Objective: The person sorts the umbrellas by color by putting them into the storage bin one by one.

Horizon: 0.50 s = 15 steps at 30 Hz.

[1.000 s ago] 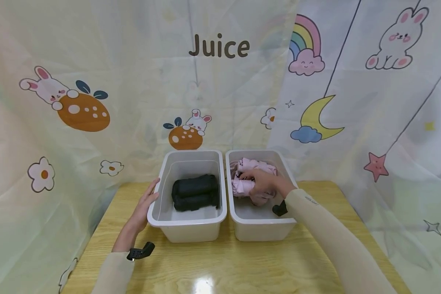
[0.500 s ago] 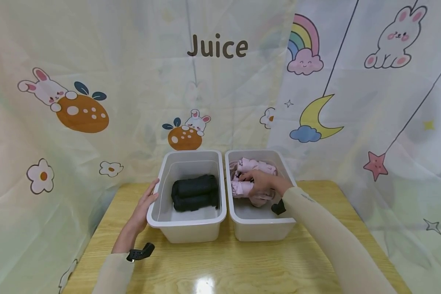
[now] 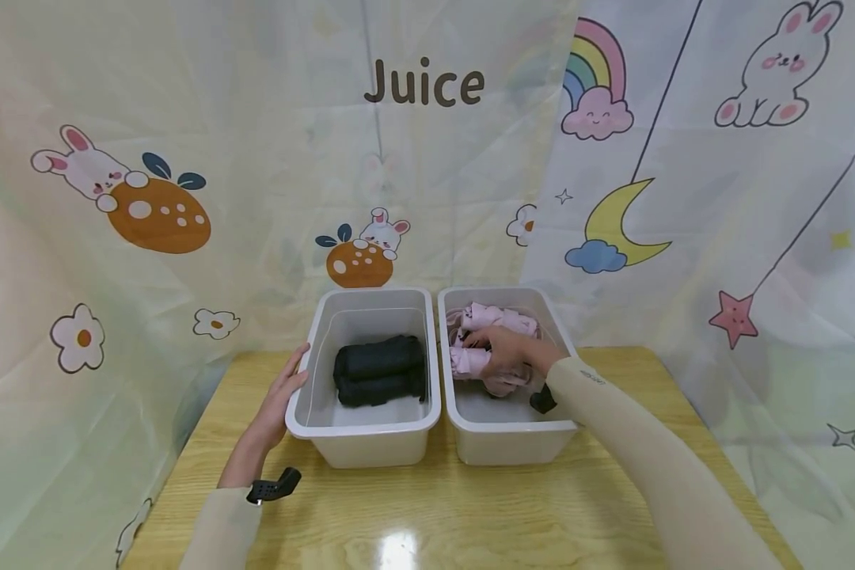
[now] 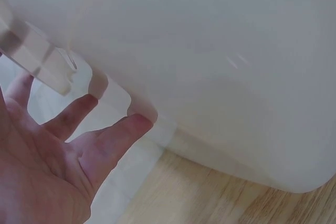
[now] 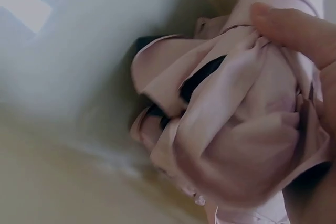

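In the right-hand bin [image 3: 516, 427], my right hand [image 3: 509, 348] grips a pink folded umbrella [image 5: 236, 129]. Its loose pleats and dark underside show in the right wrist view, with the thumb pressed on the fabric; the other fingers are mostly hidden there. Another pink roll [image 3: 495, 317] lies behind that hand, near the bin's back wall. My left hand [image 3: 279, 400] rests against the outer left side of the left-hand bin [image 3: 363, 432], fingers extended. In the left wrist view its fingertips touch the white plastic wall. Inside that bin lie black folded bundles [image 3: 379, 370], side by side.
Both bins stand side by side on a wooden table [image 3: 399, 511], with a narrow gap between their rims. A printed curtain [image 3: 271, 198] hangs close behind and along the sides. Each wrist carries a small black device [image 3: 274, 486].
Both hands stay where they were, the right on the pink umbrella and the left at the bin's side. The head view has shifted slightly.
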Each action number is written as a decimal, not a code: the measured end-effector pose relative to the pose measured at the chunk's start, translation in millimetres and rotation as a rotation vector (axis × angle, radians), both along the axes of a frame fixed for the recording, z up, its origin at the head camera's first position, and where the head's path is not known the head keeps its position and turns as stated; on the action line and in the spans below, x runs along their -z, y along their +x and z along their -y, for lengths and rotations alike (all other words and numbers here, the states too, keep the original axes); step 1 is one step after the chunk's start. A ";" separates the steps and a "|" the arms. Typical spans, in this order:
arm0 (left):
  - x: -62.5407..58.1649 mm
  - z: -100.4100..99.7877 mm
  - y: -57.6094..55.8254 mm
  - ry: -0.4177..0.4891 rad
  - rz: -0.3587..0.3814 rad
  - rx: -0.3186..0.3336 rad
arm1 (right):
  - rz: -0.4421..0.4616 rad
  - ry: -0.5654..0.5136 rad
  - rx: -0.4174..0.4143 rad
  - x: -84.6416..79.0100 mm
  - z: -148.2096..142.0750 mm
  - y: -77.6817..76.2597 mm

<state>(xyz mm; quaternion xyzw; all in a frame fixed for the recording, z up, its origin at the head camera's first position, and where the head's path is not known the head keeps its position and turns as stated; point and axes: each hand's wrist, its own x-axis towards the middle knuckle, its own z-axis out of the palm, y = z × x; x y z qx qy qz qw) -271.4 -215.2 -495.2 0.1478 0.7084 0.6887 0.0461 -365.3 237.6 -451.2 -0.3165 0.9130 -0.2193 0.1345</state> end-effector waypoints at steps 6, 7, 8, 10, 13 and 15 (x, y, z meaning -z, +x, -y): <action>1.2 1.0 -1.7 -0.018 0.014 0.001 | -0.032 -0.015 -0.034 3.6 -1.7 -1.2; 1.2 0.9 -1.9 -0.019 0.014 0.002 | -0.036 -0.018 -0.034 4.1 -1.8 -1.8; 1.2 0.9 -2.0 -0.020 0.014 0.000 | -0.039 -0.018 -0.031 4.7 -2.0 -2.4; 0.9 0.4 -2.2 -0.014 0.011 0.003 | -0.042 -0.011 -0.021 6.3 -2.2 -4.3; 0.2 -0.5 -1.9 -0.007 0.006 0.008 | -0.053 0.009 -0.018 8.0 -2.5 -6.0; -0.5 -0.8 -2.6 -0.001 0.002 0.013 | -0.062 0.018 -0.020 8.6 -2.9 -6.7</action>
